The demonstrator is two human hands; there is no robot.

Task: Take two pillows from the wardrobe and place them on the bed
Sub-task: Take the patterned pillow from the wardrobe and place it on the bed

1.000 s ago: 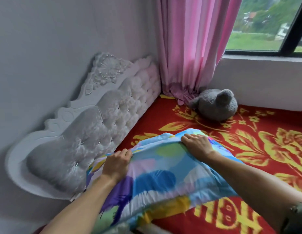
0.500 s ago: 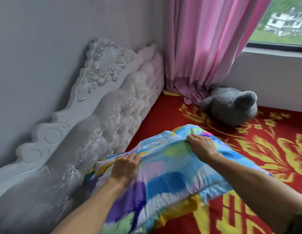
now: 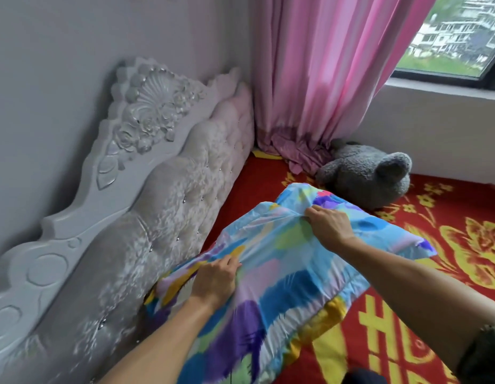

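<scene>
A pillow (image 3: 285,273) in a blue, purple, yellow and green patterned case lies on the bed (image 3: 462,245), which has a red cover with yellow flowers. Its left end is close to the tufted headboard (image 3: 169,217). My left hand (image 3: 216,278) pinches the case fabric near the pillow's left end. Farther back, my right hand (image 3: 328,227) grips the bunched fabric near the far edge. Only this one pillow shows.
A grey plush toy (image 3: 371,178) lies on the bed just beyond the pillow, by the wall under the window (image 3: 456,37). A pink curtain (image 3: 324,79) hangs into the corner and bunches on the bed. The grey wall runs behind the headboard.
The view has shifted closer and to the left. Both hands stay gripped on the pillow, which has moved a little toward the headboard and the plush toy.
</scene>
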